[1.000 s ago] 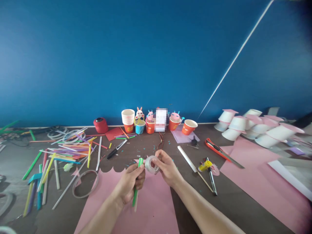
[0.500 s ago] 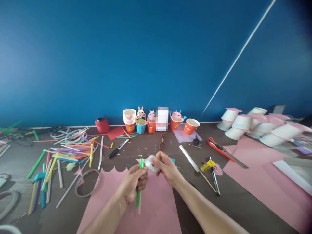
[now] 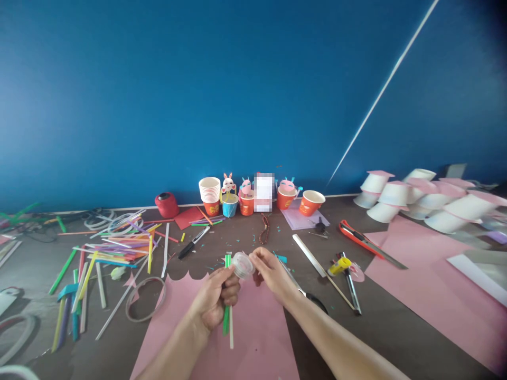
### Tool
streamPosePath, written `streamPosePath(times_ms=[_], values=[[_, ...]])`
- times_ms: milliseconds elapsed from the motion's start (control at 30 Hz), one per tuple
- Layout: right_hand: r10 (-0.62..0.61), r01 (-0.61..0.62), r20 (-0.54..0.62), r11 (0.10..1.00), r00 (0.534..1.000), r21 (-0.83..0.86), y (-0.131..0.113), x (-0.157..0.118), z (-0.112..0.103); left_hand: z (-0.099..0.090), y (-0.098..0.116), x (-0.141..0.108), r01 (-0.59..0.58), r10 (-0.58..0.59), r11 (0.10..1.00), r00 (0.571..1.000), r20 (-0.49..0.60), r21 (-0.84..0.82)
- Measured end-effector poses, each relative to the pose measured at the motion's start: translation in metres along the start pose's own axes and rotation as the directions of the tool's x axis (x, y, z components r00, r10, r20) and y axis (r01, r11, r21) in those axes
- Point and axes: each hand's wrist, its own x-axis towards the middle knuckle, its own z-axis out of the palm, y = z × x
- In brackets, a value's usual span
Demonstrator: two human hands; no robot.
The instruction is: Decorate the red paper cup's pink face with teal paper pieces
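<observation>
My left hand (image 3: 219, 295) is closed around flat green straws (image 3: 226, 319) and a thin whitish stick (image 3: 231, 332), held upright. A small roll of clear tape (image 3: 243, 265) sits at its thumb tip, beside the straws' upper ends. My right hand (image 3: 271, 272) pinches the tape at the roll's right edge; the film itself is too clear to make out. Both hands are above a pink paper sheet (image 3: 206, 343) with a scalloped far edge. Partly under my right forearm lie scissors (image 3: 315, 302) with black handles.
Loose coloured straws (image 3: 122, 245) and a larger tape ring (image 3: 146, 299) lie left. Paper cups (image 3: 209, 192), some with animal figures, line the blue wall. A red cutter (image 3: 370, 243), a yellow-capped tube (image 3: 339, 266) and pink-topped white cups (image 3: 388, 200) are right.
The tape roll has turned and shifted slightly left. My right fingers have drawn back to its edge. The whitish stick shows more clearly beside the green straws.
</observation>
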Motion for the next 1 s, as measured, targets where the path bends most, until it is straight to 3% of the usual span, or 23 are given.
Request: streamPosePath(times_ms=[100, 167, 267, 433, 633, 767, 1000], values=[[-0.297, 0.273, -0.06, 0.928, 0.953, -0.255, -0.013, -0.006, -0.004, -0.002, 0.002, 0.002, 0.03, -0.03, 0.996, 1.0, -0.007, -0.079], [-0.445, 0.424, 0.034, 0.824, 0.895, -0.377, -0.022, -0.01, -0.004, -0.003, 0.002, 0.004, 0.041, -0.042, 0.994, 0.999, -0.01, -0.103], [-0.495, 0.522, 0.191, 0.713, 0.847, -0.468, -0.029, -0.015, -0.001, -0.006, 0.0, 0.006, 0.044, -0.046, 0.992, 0.999, -0.018, -0.117], [-0.473, 0.555, 0.295, 0.652, 0.83, -0.517, -0.028, -0.016, 0.002, -0.005, -0.002, 0.005, 0.015, -0.015, 1.0, 1.0, -0.018, -0.017], [-0.474, 0.504, 0.209, 0.667, 0.855, -0.548, -0.027, -0.015, -0.004, 0.007, -0.002, -0.004, -0.14, 0.131, 0.967, 0.99, 0.056, 0.213], [-0.482, 0.496, 0.184, 0.671, 0.857, -0.551, -0.029, -0.016, -0.005, 0.01, -0.004, -0.006, -0.206, 0.216, 0.921, 0.976, 0.009, 0.331], [-0.491, 0.512, 0.212, 0.625, 0.845, -0.59, -0.032, -0.019, -0.002, 0.008, -0.007, -0.003, -0.24, 0.257, 0.907, 0.966, -0.005, 0.347]])
